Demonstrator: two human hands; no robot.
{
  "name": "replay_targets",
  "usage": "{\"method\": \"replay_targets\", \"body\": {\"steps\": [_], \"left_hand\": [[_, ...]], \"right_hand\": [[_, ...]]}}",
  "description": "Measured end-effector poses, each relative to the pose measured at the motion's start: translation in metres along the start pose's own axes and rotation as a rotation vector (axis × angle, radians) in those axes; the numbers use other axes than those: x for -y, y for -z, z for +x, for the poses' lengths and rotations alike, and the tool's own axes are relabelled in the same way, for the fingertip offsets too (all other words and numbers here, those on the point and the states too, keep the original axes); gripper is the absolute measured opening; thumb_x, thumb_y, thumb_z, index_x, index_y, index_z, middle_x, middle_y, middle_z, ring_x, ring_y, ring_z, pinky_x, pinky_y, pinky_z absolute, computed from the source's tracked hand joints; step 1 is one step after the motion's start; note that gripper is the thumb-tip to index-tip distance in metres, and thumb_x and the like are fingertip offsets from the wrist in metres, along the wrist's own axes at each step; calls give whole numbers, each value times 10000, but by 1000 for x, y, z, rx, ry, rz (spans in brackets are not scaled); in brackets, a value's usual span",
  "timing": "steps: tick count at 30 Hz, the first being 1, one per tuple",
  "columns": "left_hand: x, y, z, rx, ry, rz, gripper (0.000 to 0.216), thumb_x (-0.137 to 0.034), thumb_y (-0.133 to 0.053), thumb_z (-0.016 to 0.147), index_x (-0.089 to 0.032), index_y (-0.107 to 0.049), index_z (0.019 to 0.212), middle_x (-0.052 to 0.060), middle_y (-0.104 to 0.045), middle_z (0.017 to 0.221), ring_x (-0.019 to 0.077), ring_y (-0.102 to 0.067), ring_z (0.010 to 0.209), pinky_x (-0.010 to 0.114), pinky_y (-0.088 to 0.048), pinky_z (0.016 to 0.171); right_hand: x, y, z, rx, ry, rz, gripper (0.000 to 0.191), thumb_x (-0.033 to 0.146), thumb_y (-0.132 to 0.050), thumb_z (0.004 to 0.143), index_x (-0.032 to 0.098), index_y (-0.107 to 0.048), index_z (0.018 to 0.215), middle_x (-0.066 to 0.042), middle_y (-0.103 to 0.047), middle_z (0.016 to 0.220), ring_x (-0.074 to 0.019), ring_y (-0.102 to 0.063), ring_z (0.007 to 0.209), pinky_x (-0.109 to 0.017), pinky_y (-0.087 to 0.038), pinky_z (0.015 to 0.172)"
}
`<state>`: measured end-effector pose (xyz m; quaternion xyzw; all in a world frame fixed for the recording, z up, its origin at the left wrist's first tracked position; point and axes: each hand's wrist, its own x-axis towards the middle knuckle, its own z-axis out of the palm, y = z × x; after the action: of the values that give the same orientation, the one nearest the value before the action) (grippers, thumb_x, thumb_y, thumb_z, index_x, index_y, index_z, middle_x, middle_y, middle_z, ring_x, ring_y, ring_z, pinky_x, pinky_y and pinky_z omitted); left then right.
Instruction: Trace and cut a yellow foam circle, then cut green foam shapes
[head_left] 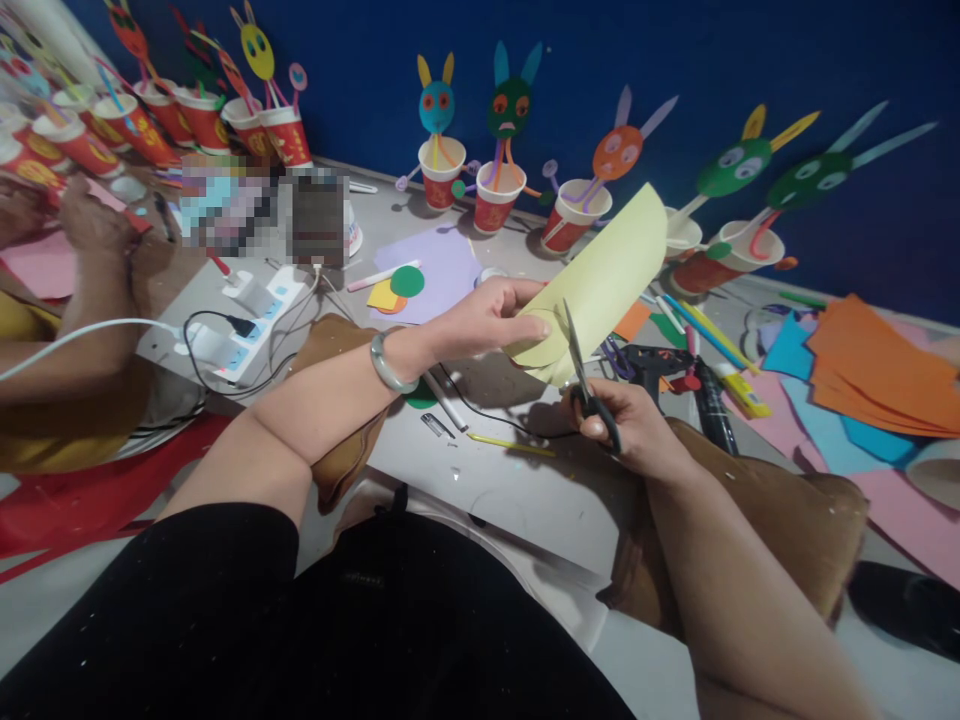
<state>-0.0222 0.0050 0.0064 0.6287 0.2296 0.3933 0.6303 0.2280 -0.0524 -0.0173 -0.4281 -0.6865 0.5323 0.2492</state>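
Observation:
A sheet of pale yellow paper (611, 270) is pinched in my left hand (499, 320), thumb on top, above the table. The sheet curls toward the back right. My right hand (626, 425) has its fingers in the handles of black-handled scissors (574, 345). One blade lies over the paper's near edge, close to my left thumb; the other blade is largely hidden. Below the paper, a thin yellow stick (514, 446) and a small metal clip-like piece (437, 428) lie on the table (495, 500).
Red paper cups with rabbit-faced figures (499, 195) line the blue wall. A black glue gun (652, 365) lies right of the scissors, near stacked orange paper (885, 370). At left are a power strip (262, 325) with cables and another person's arm (90, 290).

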Motion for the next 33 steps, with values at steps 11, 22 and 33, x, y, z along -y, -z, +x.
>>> {"method": "replay_targets", "body": {"steps": [11,22,33], "left_hand": [[-2,0,-1,-22,14,51,490,-576,-874,725,-151,-648,816,2,-658,767,105,-621,722,216,-485,637],[4,-1,-1,-41,30,23,527,-615,-869,737,-157,-659,893,2,-665,794,101,-623,709,221,-493,615],[6,-2,-1,-22,75,58,552,-603,-953,656,-145,-673,784,-40,-584,595,58,-504,480,209,-353,431]], "right_hand": [[-3,0,-1,11,-8,10,713,876,-798,668,200,-576,618,7,-501,572,-123,-406,564,-288,-308,545],[-3,-2,0,-31,28,27,686,844,-817,681,200,-590,615,14,-498,562,-115,-395,546,-289,-321,537],[1,-5,1,-86,63,22,708,881,-790,677,208,-582,608,4,-523,573,-130,-415,552,-308,-372,560]]}}
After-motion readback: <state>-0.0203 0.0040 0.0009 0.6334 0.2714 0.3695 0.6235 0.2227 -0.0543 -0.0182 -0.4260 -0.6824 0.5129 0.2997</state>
